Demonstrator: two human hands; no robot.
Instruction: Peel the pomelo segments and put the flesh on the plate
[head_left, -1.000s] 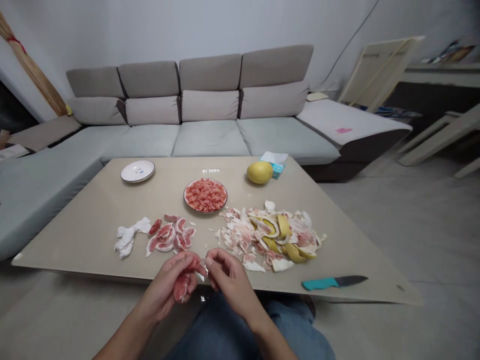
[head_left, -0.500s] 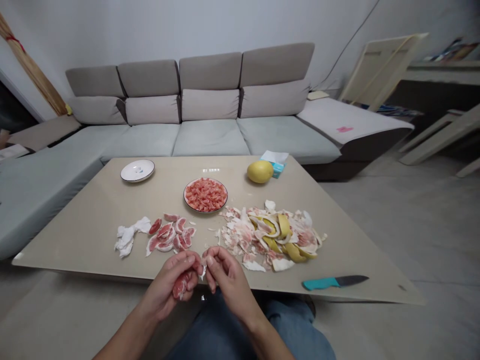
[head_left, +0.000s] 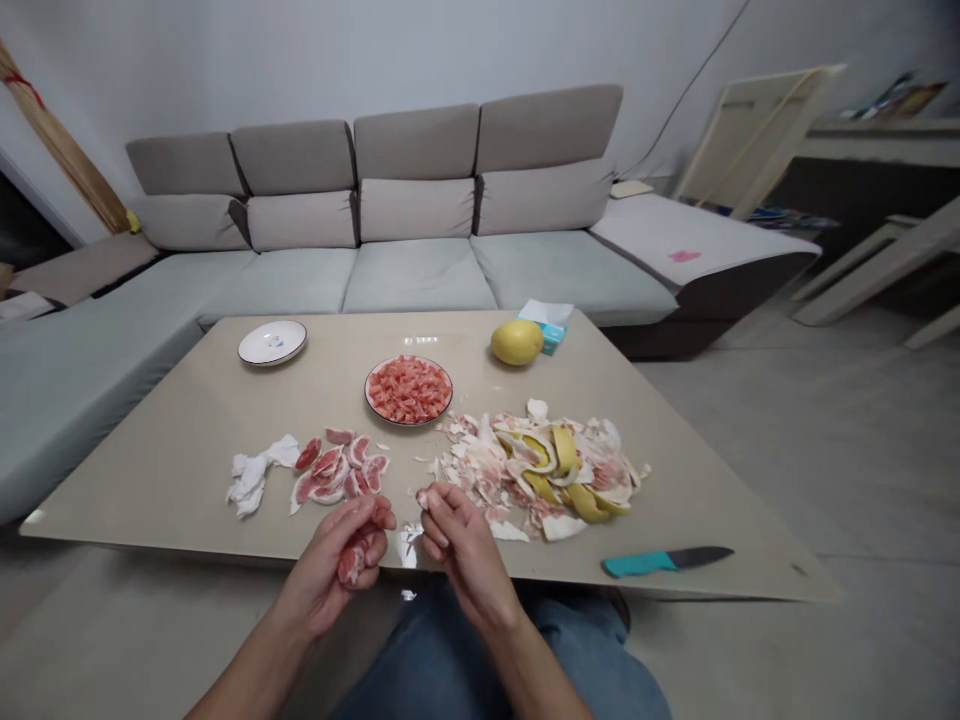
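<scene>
Red pomelo flesh [head_left: 352, 562] is wrapped in the curled fingers of my left hand [head_left: 334, 560], at the table's near edge. My right hand [head_left: 461, 540] is pinched around a small whitish scrap of pomelo membrane [head_left: 422, 497], a little apart from the left. Just beyond my left hand lies a group of pomelo segments [head_left: 341, 470], red with pale skin on them. Past my right hand spreads a heap of peel and membrane [head_left: 540, 465], white, pink and yellow. A dark-rimmed plate [head_left: 367, 400] farther back is filled with red pomelo pieces [head_left: 409, 388].
A knife [head_left: 667, 562] with a teal handle lies near the right front edge. At the back are a whole yellow pomelo [head_left: 517, 343], a tissue pack [head_left: 553, 335] and a white plate [head_left: 271, 343]. Crumpled tissue [head_left: 251, 480] sits at left. A grey sofa [head_left: 420, 275] stands behind the table.
My hands, which were touching over the pomelo flesh, have moved apart. The right hand has drawn off to the right with a small membrane scrap; the left still holds the flesh.
</scene>
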